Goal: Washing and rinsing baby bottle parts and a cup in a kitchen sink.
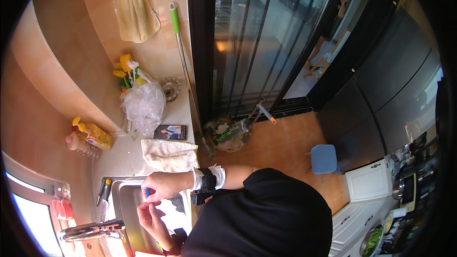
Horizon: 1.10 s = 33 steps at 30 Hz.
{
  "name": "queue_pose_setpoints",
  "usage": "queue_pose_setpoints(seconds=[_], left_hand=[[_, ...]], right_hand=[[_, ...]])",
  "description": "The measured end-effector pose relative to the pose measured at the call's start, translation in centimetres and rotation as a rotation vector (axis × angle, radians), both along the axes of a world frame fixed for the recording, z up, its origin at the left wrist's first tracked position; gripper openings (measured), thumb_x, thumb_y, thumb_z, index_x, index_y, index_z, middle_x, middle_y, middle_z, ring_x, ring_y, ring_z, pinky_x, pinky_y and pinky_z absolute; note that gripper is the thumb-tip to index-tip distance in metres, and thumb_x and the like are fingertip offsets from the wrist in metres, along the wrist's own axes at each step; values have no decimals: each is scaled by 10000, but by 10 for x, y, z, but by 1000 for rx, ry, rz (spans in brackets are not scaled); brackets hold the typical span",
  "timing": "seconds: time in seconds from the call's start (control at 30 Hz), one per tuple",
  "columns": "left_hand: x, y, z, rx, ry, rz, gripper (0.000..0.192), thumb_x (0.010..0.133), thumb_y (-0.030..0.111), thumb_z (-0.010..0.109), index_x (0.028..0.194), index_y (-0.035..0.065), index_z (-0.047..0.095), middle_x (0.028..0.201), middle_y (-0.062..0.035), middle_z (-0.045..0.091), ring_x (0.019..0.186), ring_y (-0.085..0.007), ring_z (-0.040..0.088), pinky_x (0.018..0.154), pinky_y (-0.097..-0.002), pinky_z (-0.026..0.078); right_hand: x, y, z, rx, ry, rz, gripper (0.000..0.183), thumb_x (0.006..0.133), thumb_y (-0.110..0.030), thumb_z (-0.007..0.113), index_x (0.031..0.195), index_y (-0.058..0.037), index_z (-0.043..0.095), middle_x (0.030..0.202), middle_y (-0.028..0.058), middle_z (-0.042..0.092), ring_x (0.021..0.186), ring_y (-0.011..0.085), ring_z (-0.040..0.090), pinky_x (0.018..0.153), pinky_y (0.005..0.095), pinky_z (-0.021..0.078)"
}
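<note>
My right hand [160, 186], with a white wrap and black strap at the wrist, pinches a small blue object [147, 192], mostly hidden by the fingers. Just below it, my left hand [152, 220] has its fingertips drawn together close to those of the right; whether anything lies between them is hidden. Both hands are over the stainless steel sink [134, 205]. A chrome faucet [94, 230] reaches in from the window side. Beside the sink rim lie a knife [105, 200] and another dark-handled tool [100, 192]. A folded cream towel [169, 154] rests on the counter near my right wrist.
A phone [170, 132] with a lit screen lies past the towel, near a clear plastic bag [144, 105]. A yellow soap bottle [96, 135] stands by the wall. On the floor are a blue stool [324, 159] and a filled bag [228, 135]. Behind is a glass door [246, 43].
</note>
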State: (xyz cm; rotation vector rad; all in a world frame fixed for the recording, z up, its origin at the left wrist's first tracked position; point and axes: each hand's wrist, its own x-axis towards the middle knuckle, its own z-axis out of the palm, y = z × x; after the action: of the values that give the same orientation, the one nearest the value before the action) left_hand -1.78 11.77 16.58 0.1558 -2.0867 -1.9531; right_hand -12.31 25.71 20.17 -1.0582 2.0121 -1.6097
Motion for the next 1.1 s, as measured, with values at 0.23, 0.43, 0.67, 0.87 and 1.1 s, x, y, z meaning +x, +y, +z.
queue_pose_setpoints(seconds=[0.23,0.43,0.67,0.87,1.1], left_hand=[[26,-4,7,-63,63,16,142,940,146,533,882,16,533,788,-58,630,524,-28,444,465,-163,347],[45,-9,26,-80,-54,-8,73,919,45,509,894,-18,535,753,-94,647,489,-37,462,436,-171,356],[53,-9,26,142,-49,70,107,914,81,559,893,-16,522,785,-156,664,511,-72,525,484,-181,410],[41,-1,27,144,-81,283,121,920,105,563,883,-6,531,785,-129,664,494,-58,499,471,-173,402],[9,17,27,114,-88,409,85,919,82,546,922,-1,527,795,-114,652,536,-66,518,498,-180,423]], right_hand=[[16,-3,3,-42,-95,123,166,788,-138,661,816,24,644,672,66,648,611,125,602,559,267,464],[16,-8,7,-22,-46,261,223,776,-201,675,801,20,661,675,73,647,578,112,572,537,267,459],[2,-23,19,53,-290,498,149,837,-162,651,823,-14,633,660,9,607,600,63,529,539,234,421],[-16,-36,21,77,-180,514,166,824,-149,660,861,4,608,727,37,622,654,78,558,593,245,453],[-57,-24,20,-49,-238,429,143,820,-108,647,892,4,594,771,36,621,745,79,574,681,260,480]])
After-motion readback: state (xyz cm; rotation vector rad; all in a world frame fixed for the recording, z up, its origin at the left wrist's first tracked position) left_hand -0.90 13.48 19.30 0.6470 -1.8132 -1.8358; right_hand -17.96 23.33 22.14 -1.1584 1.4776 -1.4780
